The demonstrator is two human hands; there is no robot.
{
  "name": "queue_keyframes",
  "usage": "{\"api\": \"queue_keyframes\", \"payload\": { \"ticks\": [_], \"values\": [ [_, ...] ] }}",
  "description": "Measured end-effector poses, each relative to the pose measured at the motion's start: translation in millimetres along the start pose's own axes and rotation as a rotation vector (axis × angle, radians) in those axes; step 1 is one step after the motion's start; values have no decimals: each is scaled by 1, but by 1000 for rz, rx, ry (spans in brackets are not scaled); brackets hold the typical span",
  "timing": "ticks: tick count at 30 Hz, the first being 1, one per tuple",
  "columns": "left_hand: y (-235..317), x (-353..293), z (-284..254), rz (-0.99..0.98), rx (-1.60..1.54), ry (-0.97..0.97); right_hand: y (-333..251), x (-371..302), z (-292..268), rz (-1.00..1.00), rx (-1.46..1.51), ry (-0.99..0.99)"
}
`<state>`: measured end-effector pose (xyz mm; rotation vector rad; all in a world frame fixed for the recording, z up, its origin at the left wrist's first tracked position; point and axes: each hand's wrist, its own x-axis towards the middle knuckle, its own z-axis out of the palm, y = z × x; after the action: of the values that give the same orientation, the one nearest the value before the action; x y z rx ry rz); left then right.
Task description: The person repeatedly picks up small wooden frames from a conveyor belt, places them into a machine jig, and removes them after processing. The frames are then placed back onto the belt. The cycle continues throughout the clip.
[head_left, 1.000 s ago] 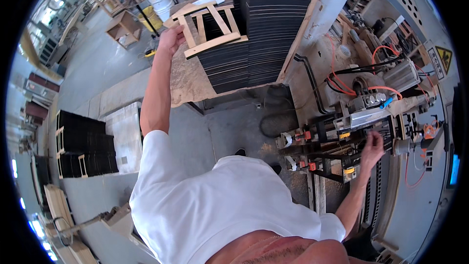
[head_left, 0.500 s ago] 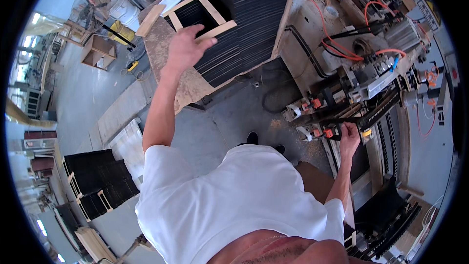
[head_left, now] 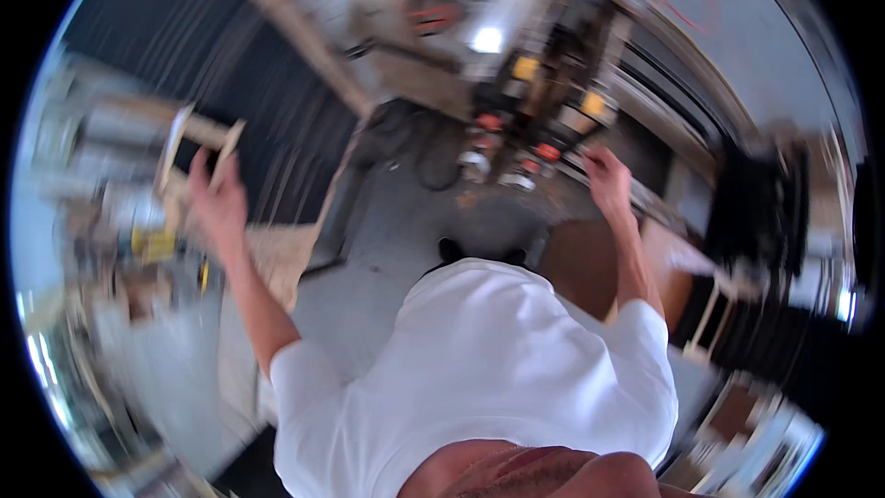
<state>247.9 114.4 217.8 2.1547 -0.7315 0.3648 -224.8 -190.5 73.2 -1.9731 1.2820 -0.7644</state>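
The picture is smeared by motion. At the left, my left hand reaches up with its fingers apart, beside a small pale wooden frame. Whether the fingertips touch that frame, I cannot make out. The frame rests at the side of a tall stack of black panels, on a worn brown tabletop. On the right, my right hand has its fingers curled together close to the near end of a machine with red, yellow and metal parts. Anything inside those fingers is hidden.
Between the tabletop and the machine lies grey floor, with sawdust near the machine's end. A brown board is below my right hand. Black pieces are gathered at the far right. A yellow object stands at the left.
The view has swung to the right, so the panel stack and machine appear farther left. My left hand remains by the wooden frame; my right hand has shifted slightly along the machine's near end.
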Motion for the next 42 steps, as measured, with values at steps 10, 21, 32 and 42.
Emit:
{"api": "queue_keyframes", "payload": {
  "ticks": [10, 21, 32, 42],
  "values": [
    [89, -193, 224, -15, -693, -605, 122, -77, -268, 43, -738, 588],
    [191, -288, 305, 37, -614, -1170, 235, -300, -308, 756, -427, 612],
    [277, -197, 396, 26, -744, -931, 212, -277, -298, 707, -479, 749],
    [378, -59, 585, -594, -1125, -1111, 125, -173, -274, 561, -403, 784]
  ]
}}
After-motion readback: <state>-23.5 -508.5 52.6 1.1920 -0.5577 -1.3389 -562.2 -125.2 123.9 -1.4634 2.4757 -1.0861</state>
